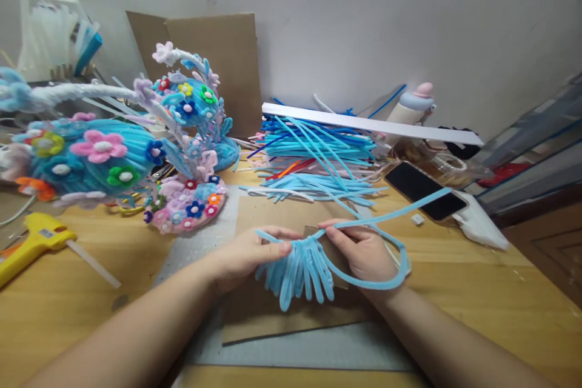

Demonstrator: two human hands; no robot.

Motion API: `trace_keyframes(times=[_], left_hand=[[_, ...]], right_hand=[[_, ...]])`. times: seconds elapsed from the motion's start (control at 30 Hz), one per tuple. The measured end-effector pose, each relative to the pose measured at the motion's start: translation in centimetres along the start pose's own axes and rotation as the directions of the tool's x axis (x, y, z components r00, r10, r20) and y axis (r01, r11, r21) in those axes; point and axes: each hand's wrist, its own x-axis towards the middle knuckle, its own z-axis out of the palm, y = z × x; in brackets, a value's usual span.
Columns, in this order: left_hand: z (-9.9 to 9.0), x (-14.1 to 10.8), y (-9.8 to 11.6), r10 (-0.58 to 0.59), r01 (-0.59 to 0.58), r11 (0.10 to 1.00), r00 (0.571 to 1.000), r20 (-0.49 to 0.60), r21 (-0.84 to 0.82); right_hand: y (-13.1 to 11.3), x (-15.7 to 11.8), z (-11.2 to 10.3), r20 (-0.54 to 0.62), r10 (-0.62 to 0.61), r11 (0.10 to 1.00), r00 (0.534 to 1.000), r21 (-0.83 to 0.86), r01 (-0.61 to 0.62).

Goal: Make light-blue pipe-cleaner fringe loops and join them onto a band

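Between my hands, a row of looped light-blue pipe cleaners (297, 273) hangs down like a fringe above a cardboard sheet (254, 321). My left hand (254, 254) pinches its left end, thumb in front and fingers behind. At the right end, my right hand (364, 248) pinches a light-blue pipe cleaner (400, 209) between thumb and forefinger. One length of it sticks out to the upper right, and another curves in a wide loop below that hand. A small piece of cardboard (334, 257) shows behind the fringe, partly covered by my right hand.
Bundles of blue pipe cleaners (318, 145) lie at the back beneath a white strip (364, 121). Flower-covered lamp-like crafts (104, 151) stand on the left, near a yellow glue gun (40, 242). A phone (422, 188) and a bottle (409, 112) are at the right.
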Motion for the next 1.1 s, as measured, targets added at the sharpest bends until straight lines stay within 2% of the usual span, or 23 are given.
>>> trace_keyframes(times=[0.1,0.17,0.3,0.37,0.5,0.63,0.73,0.77,0.8,0.83,0.87,0.9,0.93,0.97,1.0,1.03,1.07,1.1], left_hand=[[0.2,0.1,-0.3,-0.012,0.003,0.998,0.988,0.153,0.059],[0.3,0.4,-0.5,-0.004,-0.016,0.993,0.985,0.174,0.114],[0.4,0.9,-1.0,0.028,-0.037,0.993,0.996,0.083,0.108],[0.2,1.0,-1.0,0.029,-0.029,0.993,1.0,0.002,0.112],[-0.3,0.8,-0.3,0.074,-0.014,0.956,0.978,-0.195,0.294],[-0.6,0.6,0.3,0.191,-0.07,0.875,0.959,-0.209,0.48],[-1.0,0.7,0.1,0.262,-0.161,0.91,0.938,-0.229,0.382],[-1.2,0.8,0.0,0.314,-0.212,0.917,0.906,-0.284,0.337],[-1.3,0.8,-0.1,0.392,-0.276,0.904,0.84,-0.374,0.328],[-1.3,0.6,0.0,0.49,-0.338,0.865,0.731,-0.475,0.372],[-1.3,0.3,0.2,0.602,-0.375,0.795,0.581,-0.548,0.476],[-1.0,-0.1,0.6,0.724,-0.366,0.688,0.416,-0.551,0.627],[-0.6,-0.6,0.9,0.824,-0.3,0.56,0.3,-0.48,0.773],[0.0,-1.1,1.3,0.899,-0.216,0.403,0.274,-0.341,0.889],[0.7,-1.7,1.6,0.922,-0.148,0.241,0.343,-0.179,0.959],[1.5,-2.2,1.8,0.891,-0.102,0.103,0.452,-0.046,0.989],[2.3,-2.6,1.9,0.835,-0.074,0.016,0.549,0.027,0.997],[3.0,-2.8,1.8,0.781,-0.045,-0.014,0.624,0.039,0.999]], right_hand=[[0.1,-0.1,0.1,-0.051,0.023,1.0,0.998,0.017,-0.022],[0.2,-0.1,0.2,-0.093,0.053,0.998,0.994,0.042,-0.049],[0.2,-0.1,0.3,-0.114,0.108,0.991,0.988,0.088,-0.098],[0.2,-0.1,0.4,-0.111,0.113,0.99,0.987,0.1,-0.102],[-0.1,-0.2,0.6,-0.08,0.116,0.99,0.99,0.091,-0.108],[-0.3,-0.3,0.8,-0.02,0.108,0.992,0.994,0.067,-0.107],[-0.1,-0.3,0.8,-0.037,0.115,0.992,0.993,0.046,-0.113],[0.0,-0.3,0.8,-0.043,0.116,0.993,0.992,0.039,-0.115],[0.0,-0.3,0.8,-0.045,0.115,0.993,0.992,0.027,-0.114],[0.0,-0.3,0.8,-0.043,0.113,0.994,0.993,0.012,-0.113],[-0.1,-0.3,0.9,-0.037,0.11,0.994,0.993,-0.005,-0.11],[-0.3,-0.4,0.9,-0.028,0.105,0.994,0.994,-0.02,-0.106],[-0.5,-0.5,1.1,-0.019,0.097,0.995,0.995,-0.031,-0.097],[-0.7,-0.6,1.2,-0.009,0.084,0.996,0.996,-0.036,-0.085],[-0.9,-0.8,1.4,0.004,0.067,0.997,0.998,-0.036,-0.067],[-1.2,-1.0,1.6,0.018,0.045,0.999,0.999,-0.031,-0.044],[-1.4,-1.2,1.7,0.03,0.018,1.0,0.999,-0.025,-0.018],[-1.6,-1.5,1.9,0.037,-0.01,1.0,0.999,-0.022,0.011]])
